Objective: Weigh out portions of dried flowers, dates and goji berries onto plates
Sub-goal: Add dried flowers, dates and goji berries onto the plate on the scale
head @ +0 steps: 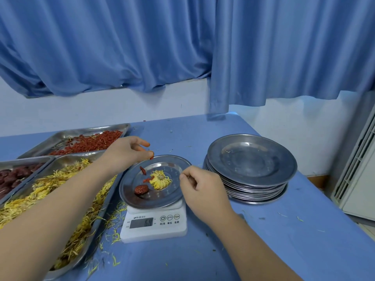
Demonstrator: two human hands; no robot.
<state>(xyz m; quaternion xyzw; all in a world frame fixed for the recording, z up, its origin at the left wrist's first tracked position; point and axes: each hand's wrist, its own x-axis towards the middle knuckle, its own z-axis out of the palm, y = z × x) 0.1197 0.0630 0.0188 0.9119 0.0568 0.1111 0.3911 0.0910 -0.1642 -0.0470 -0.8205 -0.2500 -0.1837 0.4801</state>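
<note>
Far left: three steel trays side by side. The date tray point(12, 177) is at the frame edge, the dried-flower tray point(60, 199) is nearest, and the goji tray point(89, 141) is behind. Loose yellow petals lie on the blue table point(263, 240) beside the flower tray.

The left hand point(125, 151) reaches across the trays to the plate point(129, 197). Its thumb and forefinger pinch one goji berry point(151, 157) just above the far-left rim, and the other fingers are loosely spread.

The plate sits on a white digital scale point(154, 226). The display is lit, but the digits are too blurred to trust. On the plate are a few goji berries point(143, 170), one date point(141, 189) and one dried flower point(160, 179) near the centre.

The right hand point(203, 191) is at the plate's right rim, fingers curled, thumb and forefinger tips together. I cannot tell whether they nip the rim or a small fragment.

Right: stack of plates point(284, 179), apart from the scale.

Handling (judgement):
- **Berries:** near weightless and wrinkled, probably slightly tacky. A fingertip pinch, one at a time, suits fine trimming of the weight.
- **Flower head:** brittle, and it sheds petals. Lift it under the centre, not by the petals.
- **Date:** firm. Take it across the middle.
</note>
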